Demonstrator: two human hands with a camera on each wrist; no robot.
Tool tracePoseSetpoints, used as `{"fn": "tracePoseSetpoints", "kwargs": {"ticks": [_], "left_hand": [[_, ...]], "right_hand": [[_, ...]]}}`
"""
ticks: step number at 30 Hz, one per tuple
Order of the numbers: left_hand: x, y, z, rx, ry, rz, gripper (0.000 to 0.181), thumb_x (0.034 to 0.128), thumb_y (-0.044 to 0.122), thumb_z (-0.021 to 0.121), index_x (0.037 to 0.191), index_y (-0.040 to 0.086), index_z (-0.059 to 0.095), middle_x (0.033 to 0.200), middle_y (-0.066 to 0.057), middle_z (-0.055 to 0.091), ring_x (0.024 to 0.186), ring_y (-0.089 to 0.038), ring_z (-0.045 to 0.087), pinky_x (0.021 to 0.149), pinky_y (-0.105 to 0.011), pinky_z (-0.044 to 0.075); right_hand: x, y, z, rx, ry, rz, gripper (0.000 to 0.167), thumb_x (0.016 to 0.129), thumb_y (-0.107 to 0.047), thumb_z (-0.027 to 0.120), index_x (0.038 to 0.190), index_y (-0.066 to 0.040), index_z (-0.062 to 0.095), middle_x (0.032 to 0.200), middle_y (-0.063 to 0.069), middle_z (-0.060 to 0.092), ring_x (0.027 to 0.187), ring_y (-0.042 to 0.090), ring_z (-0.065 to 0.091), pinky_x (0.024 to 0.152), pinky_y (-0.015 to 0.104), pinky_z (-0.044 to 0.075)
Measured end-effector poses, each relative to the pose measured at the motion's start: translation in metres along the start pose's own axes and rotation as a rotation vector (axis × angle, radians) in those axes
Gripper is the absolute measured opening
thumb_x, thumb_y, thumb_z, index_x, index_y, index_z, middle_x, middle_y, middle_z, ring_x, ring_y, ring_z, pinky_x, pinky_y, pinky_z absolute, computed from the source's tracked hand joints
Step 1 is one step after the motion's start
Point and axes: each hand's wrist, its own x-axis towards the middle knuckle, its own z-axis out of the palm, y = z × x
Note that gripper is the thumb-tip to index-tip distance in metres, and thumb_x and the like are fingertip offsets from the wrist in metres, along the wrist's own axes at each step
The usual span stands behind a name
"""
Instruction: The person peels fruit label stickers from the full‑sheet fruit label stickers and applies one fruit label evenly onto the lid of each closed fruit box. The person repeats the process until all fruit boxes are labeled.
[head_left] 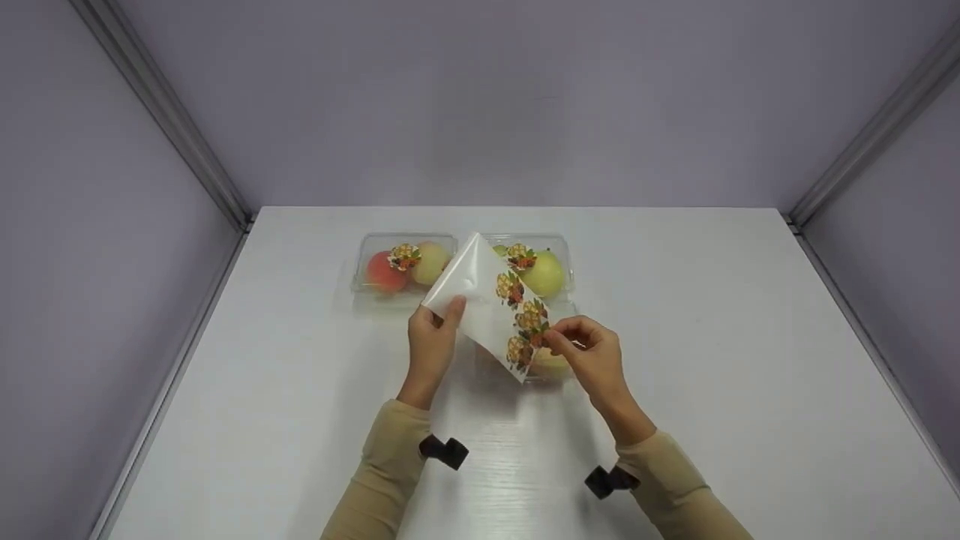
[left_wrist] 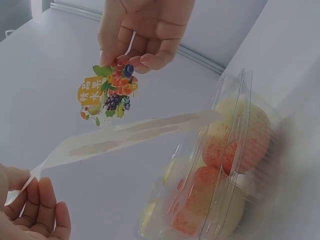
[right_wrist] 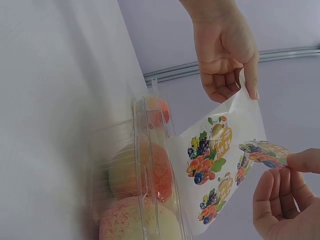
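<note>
My left hand (head_left: 431,351) pinches a corner of a glossy white sticker sheet (head_left: 469,283), thumb on top. Several fruit-printed stickers line the sheet's right side. At that edge, my right hand (head_left: 598,360) pinches one colourful fruit sticker (left_wrist: 115,92) between thumb and fingertips. This sticker stands up from the sheet in the right wrist view; whether any edge still clings is unclear. Beneath the sheet is a clear plastic fruit box (head_left: 556,375), mostly hidden in the head view. Both wrist views show peaches (right_wrist: 137,217) inside it, behind its clear lid.
Behind the hands stand two more clear boxes. The left box (head_left: 360,283) holds a red fruit and a pale one; the right box (head_left: 568,259) holds green-yellow fruit. Each bears a fruit sticker on its lid. The white table (head_left: 712,315) meets grey-lilac walls (head_left: 495,112).
</note>
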Motion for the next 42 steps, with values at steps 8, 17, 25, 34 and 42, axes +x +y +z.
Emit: {"fn": "tracePoseSetpoints", "kwargs": {"ticks": [8,17,25,34,42], "left_hand": [[0.001,-0.008,-0.009,0.006,0.03,-0.025,0.035,0.0946,0.013,0.059,0.12,-0.01,0.057,0.115,-0.026,0.065,0.099,-0.02,0.065,0.084,-0.027,0.054],[0.001,-0.016,-0.021,0.001,0.055,-0.061,0.035,0.0955,0.018,0.059,0.122,-0.005,0.058,0.116,-0.022,0.065,0.093,-0.01,0.062,0.082,-0.019,0.05],[0.002,-0.027,-0.03,0.015,0.088,-0.076,0.037,0.0965,0.02,0.057,0.124,-0.005,0.057,0.12,-0.021,0.064,0.103,-0.016,0.063,0.091,-0.028,0.051],[0.003,-0.038,-0.037,0.049,0.13,-0.122,0.038,0.0965,0.019,0.057,0.126,-0.005,0.055,0.127,-0.021,0.061,0.118,-0.027,0.059,0.103,-0.041,0.048],[0.003,-0.045,-0.044,0.092,0.156,-0.172,0.04,0.097,0.023,0.056,0.127,-0.004,0.054,0.128,-0.021,0.06,0.117,-0.027,0.058,0.104,-0.042,0.047]], "right_hand": [[0.0,0.002,-0.001,-0.021,-0.007,-0.011,0.015,0.086,-0.004,0.07,0.089,0.01,0.065,0.072,-0.01,0.065,0.07,0.01,0.064,0.063,0.019,0.051],[0.0,0.007,-0.002,-0.032,-0.002,-0.014,0.014,0.087,-0.004,0.068,0.09,0.009,0.065,0.073,-0.011,0.065,0.068,0.004,0.061,0.064,0.02,0.052],[0.002,0.01,-0.003,-0.065,0.022,0.015,0.012,0.087,-0.004,0.067,0.091,0.007,0.066,0.077,-0.004,0.067,0.068,0.003,0.061,0.065,0.019,0.052],[0.003,0.01,-0.002,-0.063,0.023,0.035,0.01,0.086,-0.001,0.067,0.091,0.008,0.066,0.075,-0.009,0.065,0.068,0.003,0.061,0.064,0.019,0.052],[0.004,0.011,-0.002,-0.066,0.021,0.031,0.01,0.087,-0.003,0.068,0.09,0.007,0.066,0.076,-0.006,0.066,0.067,0.004,0.06,0.064,0.019,0.051]]}}
